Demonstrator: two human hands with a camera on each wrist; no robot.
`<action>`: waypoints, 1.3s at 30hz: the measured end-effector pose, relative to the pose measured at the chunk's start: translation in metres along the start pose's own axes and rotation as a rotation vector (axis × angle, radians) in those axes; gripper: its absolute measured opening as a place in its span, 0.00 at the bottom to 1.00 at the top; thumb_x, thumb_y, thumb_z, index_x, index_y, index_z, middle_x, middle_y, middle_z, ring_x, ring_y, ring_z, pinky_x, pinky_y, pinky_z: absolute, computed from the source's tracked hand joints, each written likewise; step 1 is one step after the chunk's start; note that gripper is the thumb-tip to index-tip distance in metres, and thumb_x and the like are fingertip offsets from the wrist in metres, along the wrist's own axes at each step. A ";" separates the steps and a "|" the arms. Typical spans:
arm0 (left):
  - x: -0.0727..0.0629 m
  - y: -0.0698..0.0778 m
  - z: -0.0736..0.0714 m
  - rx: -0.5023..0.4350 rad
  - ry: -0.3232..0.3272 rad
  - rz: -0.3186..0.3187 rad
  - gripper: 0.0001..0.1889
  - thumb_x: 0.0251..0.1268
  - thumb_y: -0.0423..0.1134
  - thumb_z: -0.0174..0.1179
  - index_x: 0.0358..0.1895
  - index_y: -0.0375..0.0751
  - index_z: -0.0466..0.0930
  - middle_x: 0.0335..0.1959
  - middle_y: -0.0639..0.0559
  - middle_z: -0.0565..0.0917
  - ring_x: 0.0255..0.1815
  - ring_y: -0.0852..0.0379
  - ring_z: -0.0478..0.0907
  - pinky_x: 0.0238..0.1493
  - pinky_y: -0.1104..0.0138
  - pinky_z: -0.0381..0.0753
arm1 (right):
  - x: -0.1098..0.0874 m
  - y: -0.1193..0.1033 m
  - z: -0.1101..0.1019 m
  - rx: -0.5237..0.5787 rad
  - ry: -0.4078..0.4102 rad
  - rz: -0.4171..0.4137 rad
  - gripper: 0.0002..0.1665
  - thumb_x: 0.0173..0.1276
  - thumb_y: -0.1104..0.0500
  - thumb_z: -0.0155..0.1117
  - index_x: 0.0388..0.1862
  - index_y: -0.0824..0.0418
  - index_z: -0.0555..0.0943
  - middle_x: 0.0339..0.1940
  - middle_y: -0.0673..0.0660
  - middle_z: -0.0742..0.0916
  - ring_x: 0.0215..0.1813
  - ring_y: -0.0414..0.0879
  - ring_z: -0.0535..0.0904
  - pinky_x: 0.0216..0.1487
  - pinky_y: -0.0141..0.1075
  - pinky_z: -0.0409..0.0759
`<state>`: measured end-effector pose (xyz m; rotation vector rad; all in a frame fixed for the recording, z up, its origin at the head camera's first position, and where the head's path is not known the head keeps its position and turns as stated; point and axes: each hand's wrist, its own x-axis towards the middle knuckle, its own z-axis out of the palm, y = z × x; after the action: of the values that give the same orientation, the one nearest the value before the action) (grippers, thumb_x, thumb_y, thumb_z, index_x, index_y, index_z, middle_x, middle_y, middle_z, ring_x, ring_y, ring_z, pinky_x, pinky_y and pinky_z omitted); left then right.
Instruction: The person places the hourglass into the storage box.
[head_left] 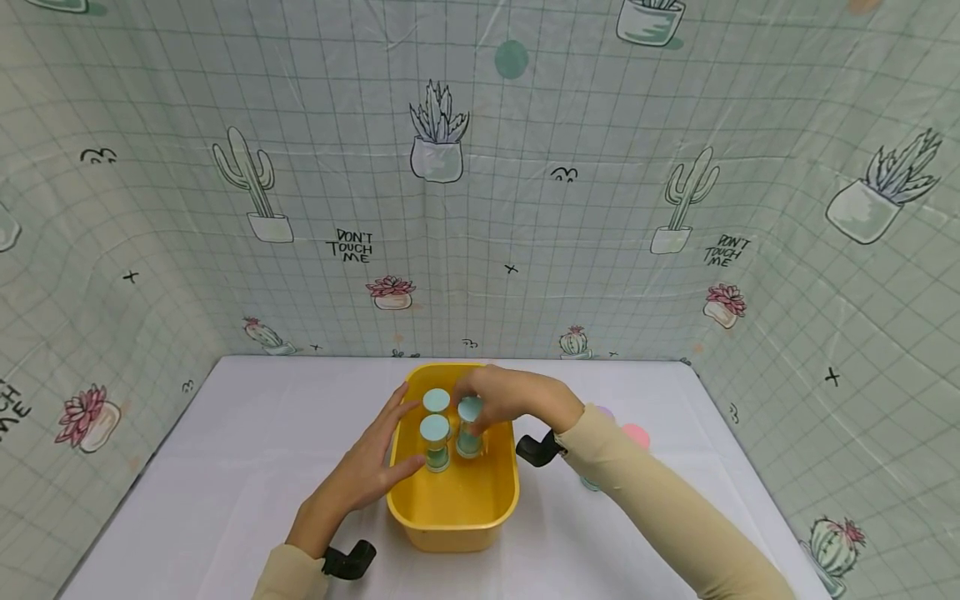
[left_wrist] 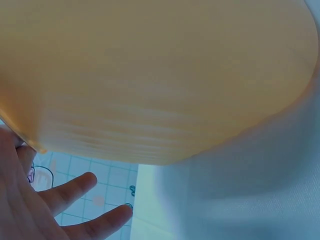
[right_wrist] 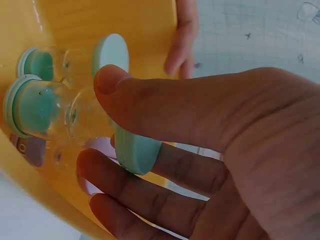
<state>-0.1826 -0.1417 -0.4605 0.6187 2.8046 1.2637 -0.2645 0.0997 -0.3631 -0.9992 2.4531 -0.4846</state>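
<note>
A yellow bin (head_left: 453, 508) holds several hourglasses. Two teal-capped hourglasses (head_left: 436, 442) stand upright toward its left side. My right hand (head_left: 498, 396) reaches over the far right rim and grips another teal-capped hourglass (head_left: 470, 442). In the right wrist view, the thumb lies on one side of that hourglass (right_wrist: 37, 107) and the fingers on the other; its base meets the bin floor. Behind it shows a purple hourglass (right_wrist: 32, 150), partly hidden. My left hand (head_left: 367, 462) rests at the bin's left rim with spread fingers, holding no hourglass.
Right of the bin, partly hidden by my right sleeve, are a pink-topped piece (head_left: 636, 435), a purple-topped piece (head_left: 604, 412) and a teal one (head_left: 591, 483). A white cloth covers the table (head_left: 225, 467). Cactus-print curtains (head_left: 510, 208) close off the back and sides.
</note>
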 end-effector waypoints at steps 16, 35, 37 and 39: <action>0.000 -0.002 -0.001 -0.005 0.003 0.013 0.39 0.68 0.53 0.60 0.79 0.43 0.61 0.87 0.51 0.45 0.84 0.37 0.52 0.74 0.30 0.58 | 0.018 0.001 0.020 -0.132 -0.049 0.058 0.21 0.59 0.63 0.80 0.52 0.56 0.88 0.52 0.50 0.88 0.52 0.43 0.80 0.61 0.37 0.82; 0.000 -0.004 0.000 -0.023 0.006 0.026 0.40 0.69 0.56 0.60 0.79 0.43 0.60 0.87 0.50 0.45 0.84 0.38 0.51 0.75 0.30 0.57 | 0.024 0.000 0.024 -0.154 -0.118 0.102 0.21 0.60 0.62 0.79 0.54 0.56 0.89 0.52 0.49 0.90 0.49 0.40 0.81 0.56 0.33 0.84; 0.000 -0.004 0.000 -0.023 0.005 0.021 0.40 0.69 0.56 0.60 0.80 0.44 0.60 0.87 0.50 0.45 0.84 0.38 0.51 0.75 0.30 0.57 | 0.024 0.000 0.024 -0.160 -0.121 0.102 0.22 0.60 0.63 0.79 0.55 0.56 0.89 0.52 0.48 0.90 0.49 0.39 0.81 0.56 0.33 0.84; 0.000 -0.003 0.000 -0.022 0.004 0.017 0.40 0.69 0.56 0.59 0.80 0.44 0.60 0.87 0.51 0.45 0.85 0.38 0.51 0.75 0.30 0.57 | 0.025 0.000 0.024 -0.166 -0.114 0.102 0.21 0.60 0.63 0.79 0.54 0.56 0.89 0.50 0.48 0.90 0.47 0.39 0.81 0.54 0.32 0.84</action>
<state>-0.1835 -0.1437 -0.4630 0.6406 2.7905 1.2984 -0.2678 0.0785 -0.3897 -0.9333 2.4568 -0.1870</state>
